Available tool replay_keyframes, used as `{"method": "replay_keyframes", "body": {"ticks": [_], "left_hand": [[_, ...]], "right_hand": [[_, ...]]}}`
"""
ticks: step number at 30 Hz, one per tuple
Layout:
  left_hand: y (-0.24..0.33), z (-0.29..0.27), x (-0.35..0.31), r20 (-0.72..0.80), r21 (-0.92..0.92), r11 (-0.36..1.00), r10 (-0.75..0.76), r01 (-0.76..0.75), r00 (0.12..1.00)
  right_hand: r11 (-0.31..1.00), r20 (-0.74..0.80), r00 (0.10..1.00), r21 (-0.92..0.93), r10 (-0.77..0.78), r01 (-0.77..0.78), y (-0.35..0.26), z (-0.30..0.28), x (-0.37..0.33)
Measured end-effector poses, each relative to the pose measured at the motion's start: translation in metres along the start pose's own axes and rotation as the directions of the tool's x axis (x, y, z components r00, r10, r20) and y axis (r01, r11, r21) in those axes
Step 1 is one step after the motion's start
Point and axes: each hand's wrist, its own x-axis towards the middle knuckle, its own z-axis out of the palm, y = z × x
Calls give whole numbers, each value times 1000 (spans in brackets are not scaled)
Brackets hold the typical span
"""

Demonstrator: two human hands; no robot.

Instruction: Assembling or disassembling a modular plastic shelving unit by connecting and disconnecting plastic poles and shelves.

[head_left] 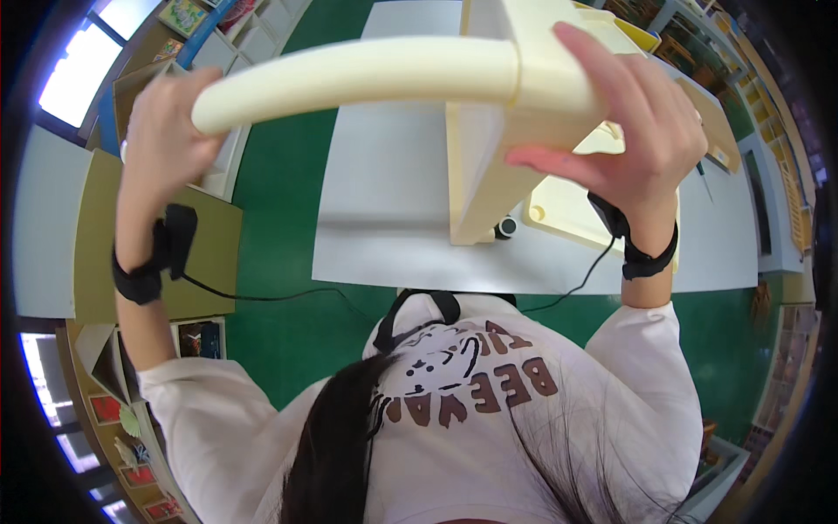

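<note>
My left hand (166,135) is closed around the free left end of a thick, curved cream plastic tube (358,74). The tube's right end meets a boxy cream plastic frame (515,144) with a flat upright panel, whose lower end comes down at the white table (384,236). With fingers over the far side and thumb on the near side, my right hand (650,127) grips the frame's top just right of that joint. A small black-and-white cylinder (505,228) lies by the frame's lower end. Beside it is a shallow cream tray (567,210), partly hidden by my right hand.
A screwdriver-like tool (704,172) and a tan board (711,127) lie on the table's right side. Shelving (236,61) stands far left, with an olive cabinet (166,253) nearer. Black cables (279,298) hang from both wrist straps. The floor (279,210) is green.
</note>
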Motion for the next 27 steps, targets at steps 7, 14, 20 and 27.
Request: {"method": "replay_keyframes", "body": {"ticks": [7,14,20,27], "left_hand": [[-2,-7,30,173,-27,1000,13,-9,985],[-6,-8,48,339,-197,979,113,-47,934],[-7,-15,49,583,-306,943,77,130,809],[-5,-16,34,443,-340,935,62,104,895]], "right_hand": [[990,14,991,-65,129,-128,-3,-13,-3],[990,-2,994,-89,111,-110,0,-10,-11],[990,7,993,-82,120,-119,-5,-10,-12],[990,35,989,-18,144,-143,-3,-8,-8]]}}
